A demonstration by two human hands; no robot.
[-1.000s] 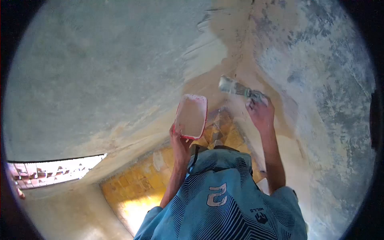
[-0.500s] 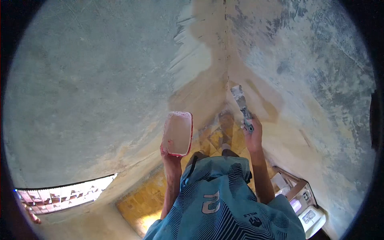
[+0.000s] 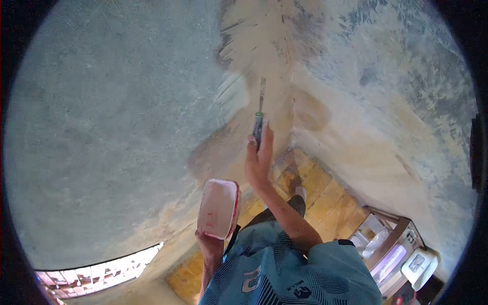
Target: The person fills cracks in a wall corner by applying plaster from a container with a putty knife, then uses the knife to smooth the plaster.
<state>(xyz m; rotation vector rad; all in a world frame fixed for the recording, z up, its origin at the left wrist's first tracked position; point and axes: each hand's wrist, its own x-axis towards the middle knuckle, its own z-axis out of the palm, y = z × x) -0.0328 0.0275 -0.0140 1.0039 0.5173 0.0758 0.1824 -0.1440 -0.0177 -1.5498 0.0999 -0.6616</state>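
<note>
My right hand (image 3: 260,155) is wrapped round the dark handle of a putty knife (image 3: 258,122), whose blade points up and shows edge-on in front of the left wall (image 3: 127,101), near the corner. A pale, smeared patch of filler (image 3: 254,46) covers the wall by that corner. Lower down, my left hand (image 3: 209,243) grips a rectangular plastic tub (image 3: 219,206) by its bottom end. Red smears mark the tub's rim, and a pale coating lines its inside.
The right wall (image 3: 376,101) is patchy grey and cream. Below lies a yellow tiled floor (image 3: 325,195). A shelf unit (image 3: 389,246) with plastic containers stands at lower right, beside a white container (image 3: 419,264). A bright barred opening (image 3: 101,272) is at lower left.
My right hand has swung left and up with the putty knife, from the right wall's side to the left wall; the blade turned edge-on. The tub sits lower in view.
</note>
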